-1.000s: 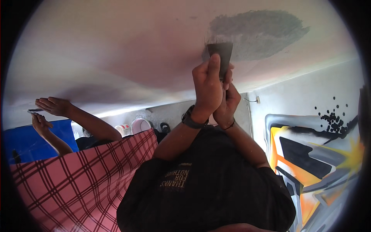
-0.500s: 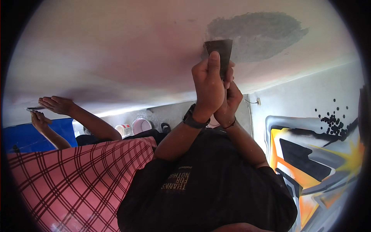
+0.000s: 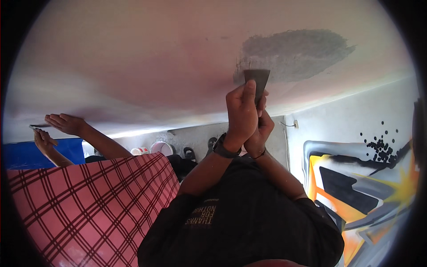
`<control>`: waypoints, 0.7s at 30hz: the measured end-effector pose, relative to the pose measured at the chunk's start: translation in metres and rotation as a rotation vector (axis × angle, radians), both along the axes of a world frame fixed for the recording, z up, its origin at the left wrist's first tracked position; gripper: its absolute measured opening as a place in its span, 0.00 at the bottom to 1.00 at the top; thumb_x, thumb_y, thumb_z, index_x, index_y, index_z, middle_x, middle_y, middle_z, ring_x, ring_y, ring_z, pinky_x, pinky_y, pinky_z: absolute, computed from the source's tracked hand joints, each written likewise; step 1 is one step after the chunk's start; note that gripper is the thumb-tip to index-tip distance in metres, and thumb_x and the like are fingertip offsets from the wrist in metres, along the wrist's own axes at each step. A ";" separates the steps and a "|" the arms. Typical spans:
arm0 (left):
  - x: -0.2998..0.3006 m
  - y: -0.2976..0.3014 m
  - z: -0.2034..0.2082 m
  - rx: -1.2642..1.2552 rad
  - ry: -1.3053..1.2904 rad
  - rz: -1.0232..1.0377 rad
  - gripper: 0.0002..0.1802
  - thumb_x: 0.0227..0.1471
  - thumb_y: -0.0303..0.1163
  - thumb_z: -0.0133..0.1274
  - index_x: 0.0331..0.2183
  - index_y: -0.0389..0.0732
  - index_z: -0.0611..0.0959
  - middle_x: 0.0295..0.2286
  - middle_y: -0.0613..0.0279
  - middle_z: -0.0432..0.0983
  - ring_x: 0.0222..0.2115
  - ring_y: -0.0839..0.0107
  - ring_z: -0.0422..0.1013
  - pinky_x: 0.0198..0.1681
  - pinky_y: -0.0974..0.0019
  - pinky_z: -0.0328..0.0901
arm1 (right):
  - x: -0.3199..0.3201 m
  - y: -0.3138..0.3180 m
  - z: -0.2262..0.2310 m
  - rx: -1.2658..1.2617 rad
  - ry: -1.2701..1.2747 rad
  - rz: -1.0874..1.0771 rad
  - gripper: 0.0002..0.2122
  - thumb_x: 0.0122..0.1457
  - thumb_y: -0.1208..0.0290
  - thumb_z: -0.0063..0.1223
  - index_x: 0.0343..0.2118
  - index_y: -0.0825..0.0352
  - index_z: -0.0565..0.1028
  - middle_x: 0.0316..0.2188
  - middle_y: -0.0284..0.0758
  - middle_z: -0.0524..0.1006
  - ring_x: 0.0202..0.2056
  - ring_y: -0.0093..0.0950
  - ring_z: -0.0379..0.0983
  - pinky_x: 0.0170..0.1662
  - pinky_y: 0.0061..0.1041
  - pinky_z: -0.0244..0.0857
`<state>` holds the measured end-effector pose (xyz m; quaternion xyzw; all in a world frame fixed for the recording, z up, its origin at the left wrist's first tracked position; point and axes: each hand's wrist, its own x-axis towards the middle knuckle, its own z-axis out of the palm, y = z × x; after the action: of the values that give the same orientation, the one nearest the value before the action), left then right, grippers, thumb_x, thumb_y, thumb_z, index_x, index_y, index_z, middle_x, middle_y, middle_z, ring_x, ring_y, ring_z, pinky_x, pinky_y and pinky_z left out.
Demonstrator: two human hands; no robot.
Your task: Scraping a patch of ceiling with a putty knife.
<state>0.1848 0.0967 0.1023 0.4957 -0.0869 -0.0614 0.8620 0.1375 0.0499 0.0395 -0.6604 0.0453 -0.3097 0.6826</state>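
A dark flat-bladed scraper (image 3: 259, 80) points up, its wide edge at the lower left border of a rough grey patch (image 3: 296, 49) on the pale, pinkish wall (image 3: 147, 58). My left hand (image 3: 241, 109), with a dark watch on the wrist, is closed on the scraper, thumb laid along the blade. Just behind and below it, my right hand (image 3: 262, 131), wearing a thin dark band, is closed around the handle area. The handle itself is mostly hidden by my hands.
At left, another person in a pink checked garment (image 3: 102, 200) has both hands (image 3: 66, 123) at the wall, with a thin flat tool in one. Buckets (image 3: 162, 148) and dark sandals (image 3: 190, 154) are on the floor behind. A painted wall (image 3: 351, 187) stands at right.
My hands and the scraper have moved down the wall, away from the upper part of the grey patch. The view has shifted slightly, and more sandals show on the floor.
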 end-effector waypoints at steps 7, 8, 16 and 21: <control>-0.001 0.002 -0.004 -0.001 -0.056 0.020 0.27 0.67 0.42 0.42 0.23 0.32 0.77 0.13 0.69 0.67 0.13 0.84 0.57 0.17 0.75 0.51 | -0.006 0.004 -0.003 -0.006 0.061 -0.010 0.07 0.63 0.76 0.45 0.31 0.74 0.71 0.25 0.32 0.71 0.31 0.18 0.65 0.35 0.20 0.62; 0.000 -0.001 -0.007 -0.022 -0.036 0.024 0.27 0.67 0.42 0.42 0.23 0.32 0.77 0.13 0.68 0.67 0.13 0.84 0.57 0.17 0.75 0.51 | -0.001 0.003 -0.002 -0.009 0.060 -0.011 0.07 0.63 0.76 0.45 0.31 0.74 0.71 0.25 0.32 0.71 0.31 0.18 0.65 0.35 0.20 0.62; -0.002 -0.016 -0.016 -0.082 -0.055 0.053 0.25 0.67 0.40 0.40 0.23 0.32 0.75 0.13 0.69 0.67 0.13 0.84 0.57 0.18 0.76 0.51 | -0.003 -0.021 -0.015 -0.171 -0.041 -0.019 0.07 0.62 0.75 0.47 0.29 0.73 0.70 0.28 0.32 0.72 0.31 0.17 0.65 0.34 0.19 0.61; 0.005 -0.006 0.021 -0.106 -0.084 0.090 0.26 0.68 0.42 0.38 0.24 0.33 0.75 0.13 0.70 0.65 0.13 0.84 0.57 0.18 0.75 0.51 | 0.005 -0.016 0.019 -0.075 -0.037 0.079 0.06 0.61 0.77 0.50 0.28 0.71 0.70 0.30 0.31 0.74 0.29 0.14 0.63 0.29 0.17 0.58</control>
<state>0.1896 0.0905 0.1229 0.4547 -0.1038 0.0029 0.8846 0.1427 0.0342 0.0584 -0.6810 -0.0049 -0.2962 0.6696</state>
